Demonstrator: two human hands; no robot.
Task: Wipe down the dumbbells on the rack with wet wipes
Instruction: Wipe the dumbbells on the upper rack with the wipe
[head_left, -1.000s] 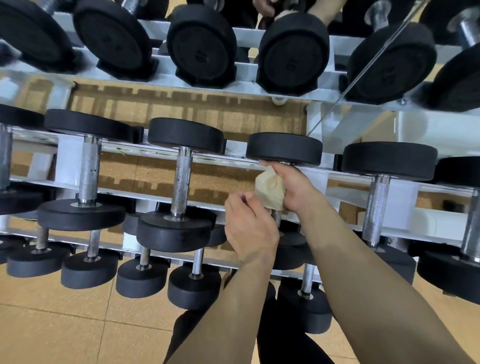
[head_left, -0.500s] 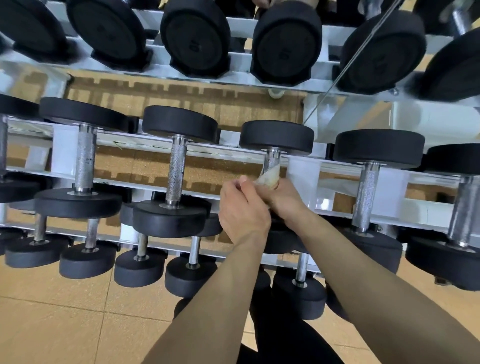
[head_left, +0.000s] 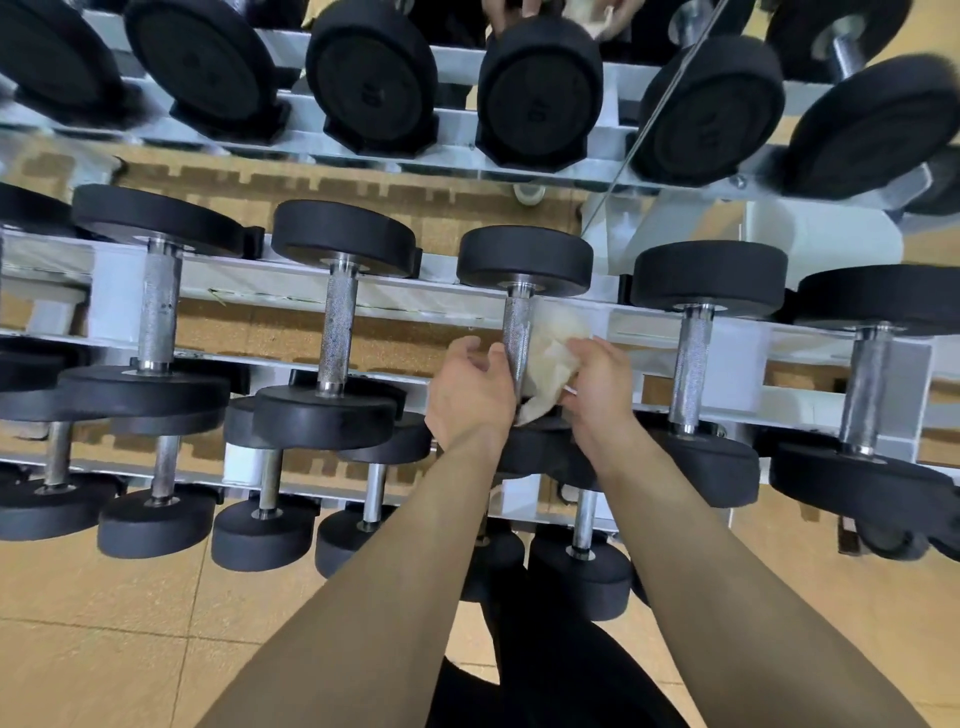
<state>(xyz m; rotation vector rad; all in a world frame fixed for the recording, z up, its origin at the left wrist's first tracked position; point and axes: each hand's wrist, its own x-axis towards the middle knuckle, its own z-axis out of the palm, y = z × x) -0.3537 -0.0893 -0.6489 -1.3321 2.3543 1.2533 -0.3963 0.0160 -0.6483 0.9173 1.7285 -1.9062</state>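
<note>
A black dumbbell (head_left: 524, 260) with a knurled steel handle (head_left: 517, 332) lies on the middle tier of the white rack (head_left: 249, 291). A crumpled cream wet wipe (head_left: 550, 358) sits against the right side of that handle. My right hand (head_left: 597, 384) holds the wipe there, fingers curled over it. My left hand (head_left: 470, 392) is just left of the handle, fingers loosely curled and touching its lower part. The dumbbell's near head is mostly hidden under my hands.
More black dumbbells fill the same tier on both sides, for example one (head_left: 337, 322) to the left and one (head_left: 696, 353) to the right. Bigger ones line the top tier (head_left: 540, 93); smaller ones (head_left: 156, 519) sit on the bottom tier. Tan floor tiles lie below.
Both hands slid down the handle from under the far head to its lower part. They then parted, baring the handle, the wipe now on its right side in my right hand.
</note>
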